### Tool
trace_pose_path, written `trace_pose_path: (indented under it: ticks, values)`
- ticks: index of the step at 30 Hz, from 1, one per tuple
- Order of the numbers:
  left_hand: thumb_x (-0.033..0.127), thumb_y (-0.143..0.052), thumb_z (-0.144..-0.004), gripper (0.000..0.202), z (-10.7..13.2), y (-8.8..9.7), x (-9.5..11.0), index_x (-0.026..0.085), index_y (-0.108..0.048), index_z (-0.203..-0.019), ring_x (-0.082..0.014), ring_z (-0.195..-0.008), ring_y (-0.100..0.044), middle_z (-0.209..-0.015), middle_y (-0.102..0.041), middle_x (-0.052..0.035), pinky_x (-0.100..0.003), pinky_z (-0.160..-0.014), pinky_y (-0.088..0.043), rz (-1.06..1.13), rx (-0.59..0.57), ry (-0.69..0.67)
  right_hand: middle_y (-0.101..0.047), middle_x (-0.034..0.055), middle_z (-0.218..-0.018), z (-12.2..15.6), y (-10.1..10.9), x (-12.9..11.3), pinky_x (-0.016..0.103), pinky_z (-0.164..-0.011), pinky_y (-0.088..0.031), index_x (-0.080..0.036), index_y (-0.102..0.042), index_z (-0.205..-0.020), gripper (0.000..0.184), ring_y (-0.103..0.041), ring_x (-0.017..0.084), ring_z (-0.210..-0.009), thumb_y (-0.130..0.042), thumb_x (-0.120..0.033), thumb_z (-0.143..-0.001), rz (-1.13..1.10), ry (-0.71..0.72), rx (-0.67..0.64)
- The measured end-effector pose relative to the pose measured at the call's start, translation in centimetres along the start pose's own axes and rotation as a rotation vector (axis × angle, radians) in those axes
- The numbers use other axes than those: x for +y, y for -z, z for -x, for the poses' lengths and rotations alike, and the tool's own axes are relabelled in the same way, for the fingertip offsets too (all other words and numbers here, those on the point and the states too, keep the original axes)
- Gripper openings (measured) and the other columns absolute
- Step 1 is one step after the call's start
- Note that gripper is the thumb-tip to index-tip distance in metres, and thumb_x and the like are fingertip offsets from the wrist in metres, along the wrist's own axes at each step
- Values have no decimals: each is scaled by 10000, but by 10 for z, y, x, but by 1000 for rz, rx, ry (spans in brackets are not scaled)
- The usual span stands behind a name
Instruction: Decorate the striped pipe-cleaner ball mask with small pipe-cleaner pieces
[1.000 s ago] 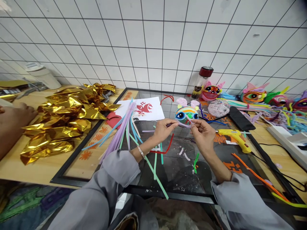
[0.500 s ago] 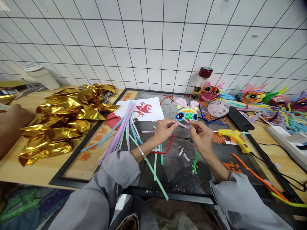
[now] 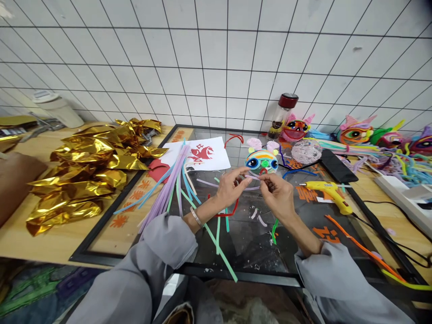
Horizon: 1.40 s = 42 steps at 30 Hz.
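Between the fingertips of both my hands is a lilac pipe cleaner (image 3: 252,177). My left hand (image 3: 232,186) pinches it on one side, and my right hand (image 3: 277,192) pinches it close by. Just beyond my fingers sits a colourful animal head (image 3: 262,161) with blue-rimmed eyes, a green nose and pink ears; its lower edge is partly hidden by my hands. Left of my left forearm lies a bundle of lilac, blue and green pipe cleaners (image 3: 173,182). A bent red pipe cleaner (image 3: 232,212) lies behind my left wrist.
Right of my hands lie a yellow glue gun (image 3: 329,193), a black phone (image 3: 337,165) and a white power strip (image 3: 405,200). Crumpled gold foil (image 3: 87,166) covers the left side. A bottle (image 3: 282,116) and more animal heads (image 3: 356,130) stand along the wall. Another person's arm (image 3: 20,184) reaches in at left.
My right hand has moved a little left, closer to my left hand. The free piece of lilac pipe cleaner that stuck up in front of the animal head no longer shows there.
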State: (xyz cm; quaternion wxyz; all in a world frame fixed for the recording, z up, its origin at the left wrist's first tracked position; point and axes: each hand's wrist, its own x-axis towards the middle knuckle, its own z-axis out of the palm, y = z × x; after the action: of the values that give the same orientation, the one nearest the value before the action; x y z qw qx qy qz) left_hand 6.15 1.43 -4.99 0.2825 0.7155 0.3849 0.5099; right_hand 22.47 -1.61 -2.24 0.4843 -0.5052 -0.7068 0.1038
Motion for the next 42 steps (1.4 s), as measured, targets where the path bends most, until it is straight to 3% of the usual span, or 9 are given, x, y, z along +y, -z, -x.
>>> trace_pose_path:
  ticks: [4,11,19,24,27,29,31,36,42]
  values:
    - [303,-518,-910,238,1,1,2,153,-697,-866,-158,-774,-634,-827,-713,-77,-281,-740,-487,-61,-48,-142,-636,15,-667,2,-2,-2,263,-568,-450,-169,-663,-812,146,-543,123,-538,-525,-214,-795,-41,-40,-36]
    - [360,-531,-892,283,-1,1,2,139,-688,-810,-133,-629,-587,-697,-673,-41,-242,-602,-456,9,13,11,-685,27,-740,1,-1,2,263,-590,-473,-177,-678,-857,169,-590,131,-596,-578,-304,-809,-157,-140,-49]
    - [325,-622,-830,186,2,-3,9,146,-671,-828,-135,-691,-619,-782,-707,-44,-245,-648,-478,93,-8,50,-534,-31,-559,0,0,-1,215,-478,-366,-176,-608,-714,164,-464,90,-490,-586,-320,-788,-175,-154,-164]
    - [311,-670,-791,343,7,-12,13,156,-531,-1064,-140,-776,-650,-861,-694,-52,-247,-709,-505,389,-62,222,-538,-38,-567,1,0,-2,216,-479,-352,-175,-597,-726,149,-454,83,-477,-590,-314,-778,-214,-245,-85]
    - [302,-654,-789,291,9,-14,15,151,-541,-1012,-109,-636,-605,-769,-662,-19,-224,-615,-484,416,-147,290,-576,-26,-603,1,-1,-1,221,-489,-378,-172,-603,-737,151,-484,87,-490,-606,-320,-769,-292,-307,-36]
    - [305,-606,-817,171,8,-13,17,138,-593,-854,-89,-558,-538,-685,-622,-2,-211,-552,-436,321,-178,251,-592,-21,-619,0,-1,0,221,-491,-392,-172,-608,-742,151,-498,89,-497,-624,-321,-755,-346,-341,-16]
    - [290,-557,-845,204,7,-9,20,129,-617,-735,-93,-565,-514,-646,-602,-3,-214,-547,-407,205,-183,155,-600,-21,-629,-1,-1,1,218,-477,-394,-172,-614,-762,153,-499,87,-490,-642,-319,-730,-399,-372,0]
    - [269,-549,-864,216,3,0,22,137,-678,-752,-119,-627,-560,-673,-652,-24,-232,-612,-430,14,-254,-65,-582,-35,-591,-5,-1,-1,208,-426,-368,-171,-636,-806,192,-470,78,-448,-660,-300,-666,-521,-445,23]
    - [225,-551,-855,192,0,2,18,146,-695,-756,-121,-618,-578,-664,-670,-30,-225,-604,-428,-54,-291,-160,-584,-37,-591,-8,1,-3,199,-425,-364,-158,-656,-783,210,-453,61,-444,-703,-277,-616,-570,-482,50]
